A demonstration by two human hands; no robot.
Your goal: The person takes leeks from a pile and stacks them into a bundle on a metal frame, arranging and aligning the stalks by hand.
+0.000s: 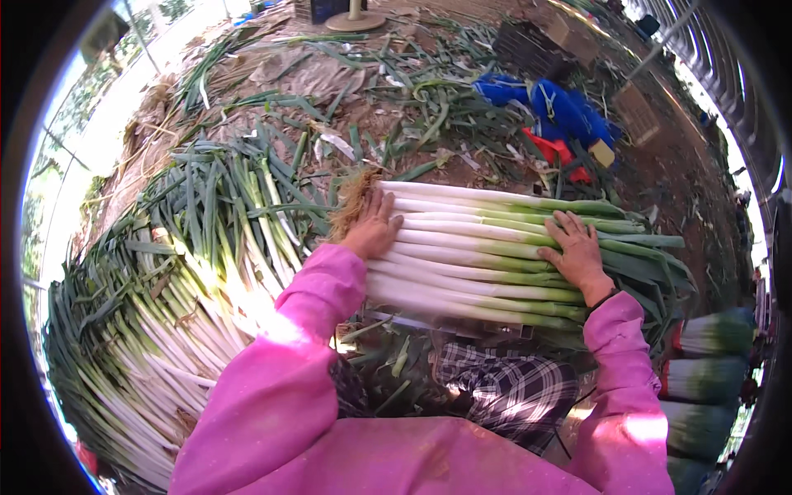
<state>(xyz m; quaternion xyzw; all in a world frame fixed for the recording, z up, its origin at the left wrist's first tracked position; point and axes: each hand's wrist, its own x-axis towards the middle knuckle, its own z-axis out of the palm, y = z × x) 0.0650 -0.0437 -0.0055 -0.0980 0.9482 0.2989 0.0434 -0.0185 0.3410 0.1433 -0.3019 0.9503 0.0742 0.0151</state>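
Note:
A row of long leeks [487,252] lies side by side in front of me, white stalks to the left, green leaves to the right. My left hand [371,227] presses flat against the root ends, where brown roots bunch up. My right hand [579,252] rests palm down on top of the stalks near where they turn green. Both arms wear pink sleeves. Neither hand grips anything.
A big heap of untrimmed leeks [165,289] fills the left side. Cut leaves litter the dirt ground [330,74] beyond. Blue and red cloth [561,111] lies at the back right. Tied leek bundles [709,363] stack at the right edge.

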